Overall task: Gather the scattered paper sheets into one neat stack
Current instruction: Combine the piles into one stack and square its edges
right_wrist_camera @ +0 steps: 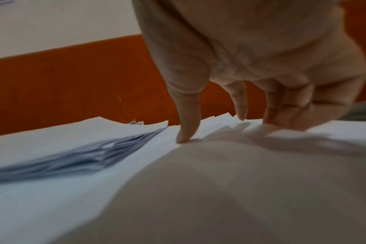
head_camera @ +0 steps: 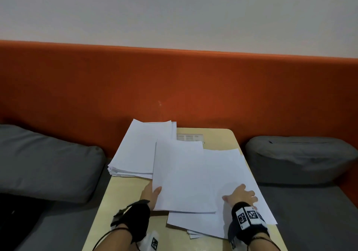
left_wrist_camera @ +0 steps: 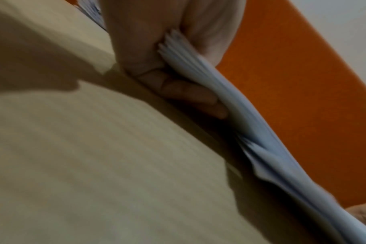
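Legibly, nothing reads: a printed label (head_camera: 189, 137) on the far part of the table (head_camera: 124, 198) carries small grey text too blurred to make out, and the black-and-white square markers on the right wrist band (head_camera: 247, 216) are patterns only, not writing.

Paper lies in 3 groups on the pale wooden table. A thick stack (head_camera: 139, 150) sits at the far left corner, its left edge overhanging the table. A lifted bundle of sheets (head_camera: 182, 175) overlaps that stack's right side. Loose sheets (head_camera: 232, 173) spread under and to the right of the bundle, reaching the right table edge and the near side.

The left hand (head_camera: 152, 192) pinches the bundle's near left corner, thumb on top; the left wrist view shows the fingers (left_wrist_camera: 190, 95) curled beneath the fanned sheet edges, clear of the table surface. The right hand (head_camera: 241, 194) is spread, fingers apart, with fingertips (right_wrist_camera: 184, 135) pressing down on the loose sheets; it grips nothing.

Surroundings: an orange padded backrest (head_camera: 174, 88) runs behind the table under a pale wall (head_camera: 174, 12). A grey cushion (head_camera: 44, 163) lies left of the table and another grey cushion (head_camera: 298, 157) right of it, both on a grey seat (head_camera: 310, 216). Both wrists wear black straps; a cable runs along the left forearm.
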{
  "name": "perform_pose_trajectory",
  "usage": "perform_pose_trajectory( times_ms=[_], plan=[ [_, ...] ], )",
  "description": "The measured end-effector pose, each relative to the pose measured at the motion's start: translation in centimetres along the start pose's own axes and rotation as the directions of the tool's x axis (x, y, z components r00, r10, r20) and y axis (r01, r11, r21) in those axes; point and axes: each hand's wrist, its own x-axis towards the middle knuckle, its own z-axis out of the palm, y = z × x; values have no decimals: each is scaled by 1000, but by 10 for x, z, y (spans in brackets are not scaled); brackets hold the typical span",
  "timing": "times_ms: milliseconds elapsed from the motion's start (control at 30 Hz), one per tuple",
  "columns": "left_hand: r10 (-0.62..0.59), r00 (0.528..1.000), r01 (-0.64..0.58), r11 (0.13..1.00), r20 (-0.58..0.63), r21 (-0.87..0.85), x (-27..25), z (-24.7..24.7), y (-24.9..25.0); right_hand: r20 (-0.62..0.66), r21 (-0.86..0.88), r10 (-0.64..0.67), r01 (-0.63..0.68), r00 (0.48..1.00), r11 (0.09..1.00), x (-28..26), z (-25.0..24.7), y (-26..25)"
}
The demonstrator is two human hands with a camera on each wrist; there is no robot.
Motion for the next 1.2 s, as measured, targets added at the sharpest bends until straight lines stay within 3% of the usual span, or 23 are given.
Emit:
perform_pose_trajectory(
  times_ms=[200, 467, 600, 733, 867, 1000, 1100, 1200],
  plan=[
    [-11, 1000, 12, 1000, 29, -25, 4, -1, -3, -26, -15, -17, 16, 1000, 1000, -1, 3, 2],
    [-21, 999, 21, 1000, 28, -6, 5, 0, -4, -133, -125, -142, 126, 981, 984, -9, 10, 2],
    [-24, 999, 25, 1000, 34, -4, 5, -1, -4, -108, 24, -204, 208, 973, 978, -11, 8, 3],
    [-17, 999, 17, 1000, 41, -11, 2, -2, -3, -320, 168, -245, 310, 915, 936, -19, -27, -1],
    [-20, 998, 20, 1000, 67, 1, 4, -2, -6, -601, 259, -226, 454, 767, 852, -36, -80, -12],
    [-17, 997, 18, 1000, 71, -8, 5, -2, -6, -738, 341, -177, 586, 651, 735, -53, -119, -25],
    [-24, 997, 25, 1000, 80, -9, 5, -3, -6, -751, 445, -146, 657, 644, 608, -64, -133, -32],
    [-56, 994, 54, 998, 95, 20, 5, -5, -4, -691, 537, -183, 666, 700, 518, -58, -125, -38]
  ],
)
